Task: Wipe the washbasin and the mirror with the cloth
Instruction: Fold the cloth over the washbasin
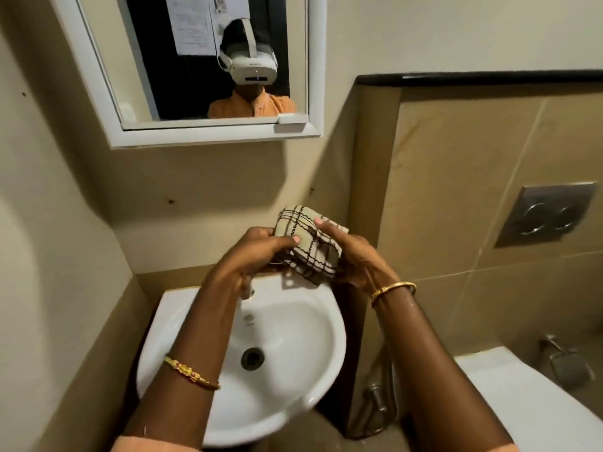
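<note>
A beige cloth (306, 243) with dark checked lines is bunched up between both hands, held in the air above the back rim of the washbasin. My left hand (257, 252) grips its left side, thumb on top. My right hand (352, 256) grips its right side, fingers over the top. The white washbasin (303, 353) sits below, round bowl with a dark drain in the middle; my left forearm crosses over its left part and hides the tap. The mirror (192, 60) in a white frame hangs on the wall above, at the upper left.
A white toilet (528, 396) stands at the lower right, with a metal flush plate (545, 213) on the tiled wall above it. A metal hose and spray fitting (375, 399) hang between basin and toilet. A beige wall closes in on the left.
</note>
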